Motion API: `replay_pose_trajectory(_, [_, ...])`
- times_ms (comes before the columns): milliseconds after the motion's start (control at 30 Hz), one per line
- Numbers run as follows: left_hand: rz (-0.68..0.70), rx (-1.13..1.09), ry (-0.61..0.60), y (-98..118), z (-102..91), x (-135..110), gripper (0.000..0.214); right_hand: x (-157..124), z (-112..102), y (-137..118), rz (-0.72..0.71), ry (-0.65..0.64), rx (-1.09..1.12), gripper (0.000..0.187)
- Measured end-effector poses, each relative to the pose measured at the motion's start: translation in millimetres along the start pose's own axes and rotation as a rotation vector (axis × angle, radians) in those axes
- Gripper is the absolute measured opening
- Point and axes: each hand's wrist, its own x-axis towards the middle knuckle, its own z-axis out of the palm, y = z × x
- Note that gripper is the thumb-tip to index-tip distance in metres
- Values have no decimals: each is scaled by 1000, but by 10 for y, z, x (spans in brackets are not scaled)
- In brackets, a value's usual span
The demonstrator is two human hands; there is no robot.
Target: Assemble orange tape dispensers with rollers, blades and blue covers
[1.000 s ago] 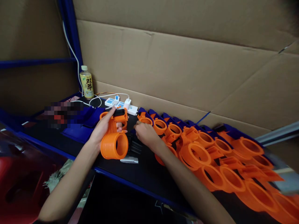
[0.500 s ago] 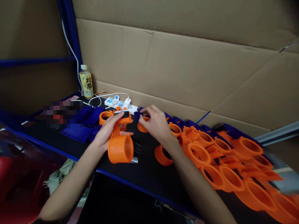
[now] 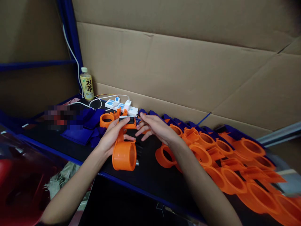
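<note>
My left hand (image 3: pixel 111 135) is closed around an orange plastic tape dispenser (image 3: pixel 124 156), its wide ring hanging toward me. At its upper end lie a black roller (image 3: pixel 127 120) and a pale toothed strip (image 3: pixel 124 116), with my left thumb over them. Close against the right end of this dispenser, my right hand (image 3: pixel 156 127) has thumb and forefinger at a small blue part (image 3: pixel 137 120), partly hidden. The other right fingers are spread. Behind the left hand lies another orange ring piece (image 3: pixel 107 118).
Several orange dispenser pieces (image 3: pixel 232 179) with blue parts lie along the right side. Blue plates (image 3: pixel 77 135) lie at left. At the back stand a white power strip (image 3: pixel 134 111) with cables and a drink bottle (image 3: pixel 87 84). Cardboard (image 3: pixel 164 62) walls the rear; a blue edge (image 3: pixel 141 190) borders the table.
My right hand has come down and left toward the dispenser's end, its fingers now reaching it with the small blue part. The left hand with the dispenser has shifted slightly right and down.
</note>
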Motion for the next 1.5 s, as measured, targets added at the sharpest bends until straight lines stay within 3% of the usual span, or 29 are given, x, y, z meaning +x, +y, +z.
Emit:
replay_pose_trajectory(100, [31,54,8,-34,9,-9,26,-8,-13,25,135,-165,100,37])
replay_pose_trajectory(233, [95,80,-16,-32,14,-25,26,-4,-29,46,101,-257,206,25])
replay_pose_trajectory(467, [189,85,-42,20,33,-64,23,50,-67,95,2,-284,308,23])
replay_pose_trajectory(700, [121,-95,-21,28,128,-113,23,84,-100,142,-32,-269,351,32])
replay_pose_trajectory(867, [85,-150,44,50,91,-124,24,-7,-69,32,-286,-110,122,48])
replay_pose_trajectory(1033, [-85,-130,25,63,51,-130,34,-116,26,-47,-521,-28,-293,35])
replay_pose_trajectory(1133, [-150,-160,13,94,25,-153,26,-132,46,-40,-608,18,-419,32])
replay_pose_trajectory(1333, [-282,-183,-57,175,-10,-219,15,-156,60,-27,-713,49,-465,30])
replay_pose_trajectory(1500, [-186,-64,43,199,83,-262,14,-207,103,-49,-757,46,-488,31])
